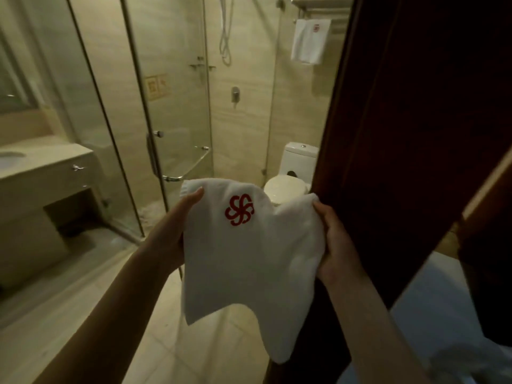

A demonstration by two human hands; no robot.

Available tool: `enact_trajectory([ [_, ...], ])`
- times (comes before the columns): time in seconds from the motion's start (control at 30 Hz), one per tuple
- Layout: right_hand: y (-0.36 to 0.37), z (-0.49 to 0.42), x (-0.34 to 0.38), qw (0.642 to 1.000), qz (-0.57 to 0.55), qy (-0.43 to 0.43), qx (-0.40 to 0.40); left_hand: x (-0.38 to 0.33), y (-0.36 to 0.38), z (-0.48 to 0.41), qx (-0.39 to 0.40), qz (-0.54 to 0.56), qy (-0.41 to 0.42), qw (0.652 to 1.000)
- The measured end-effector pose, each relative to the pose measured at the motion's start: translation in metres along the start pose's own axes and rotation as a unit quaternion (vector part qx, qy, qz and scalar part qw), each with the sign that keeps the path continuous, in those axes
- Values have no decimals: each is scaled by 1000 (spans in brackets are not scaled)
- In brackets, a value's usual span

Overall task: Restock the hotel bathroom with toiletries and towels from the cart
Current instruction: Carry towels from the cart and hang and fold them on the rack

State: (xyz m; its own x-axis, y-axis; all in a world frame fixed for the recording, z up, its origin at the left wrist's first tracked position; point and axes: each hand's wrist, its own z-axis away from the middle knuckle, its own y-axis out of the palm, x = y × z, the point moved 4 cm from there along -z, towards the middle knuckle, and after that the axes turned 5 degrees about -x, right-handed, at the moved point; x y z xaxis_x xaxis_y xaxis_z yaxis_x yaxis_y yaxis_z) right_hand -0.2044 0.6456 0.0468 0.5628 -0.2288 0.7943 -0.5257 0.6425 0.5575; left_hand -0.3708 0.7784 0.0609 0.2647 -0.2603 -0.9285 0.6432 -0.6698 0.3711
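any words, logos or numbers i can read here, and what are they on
No words or numbers can be read anywhere in this view.
On the held towel: a red pinwheel emblem of interlocking curls, a logo with no clear letters.
On the hanging towel: a small red mark, too small to read.
On the shower wall tile: gold square motifs, too blurred to read as text.

I hold a white towel [249, 259] with a red flower mark [239, 210] up in front of the toilet [288, 187]. My left hand [177, 225] grips one side and my right hand [335, 245] grips the other. Another towel [309, 41] hangs on a rack [318, 4] high above the toilet. The glass shower [166, 106] is left of the toilet, and the worktop [47, 162] is farther left.
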Motion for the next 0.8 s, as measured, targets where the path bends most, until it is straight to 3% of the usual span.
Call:
enact_trajectory([
  [0.23,51,-64,-45,998,-3,55,-28,-32,-91,-20,-116,-26,16,993],
  [0.43,96,-137,-65,999,-22,7,-38,-37,-145,-55,-221,5,-27,975],
  [0.63,148,-217,-70,999,-25,9,-21,-54,-183,-122,-185,66,-11,980],
  [0.8,177,-307,-64,999,0,30,-30,-66,-210,-205,-177,35,-50,982],
])
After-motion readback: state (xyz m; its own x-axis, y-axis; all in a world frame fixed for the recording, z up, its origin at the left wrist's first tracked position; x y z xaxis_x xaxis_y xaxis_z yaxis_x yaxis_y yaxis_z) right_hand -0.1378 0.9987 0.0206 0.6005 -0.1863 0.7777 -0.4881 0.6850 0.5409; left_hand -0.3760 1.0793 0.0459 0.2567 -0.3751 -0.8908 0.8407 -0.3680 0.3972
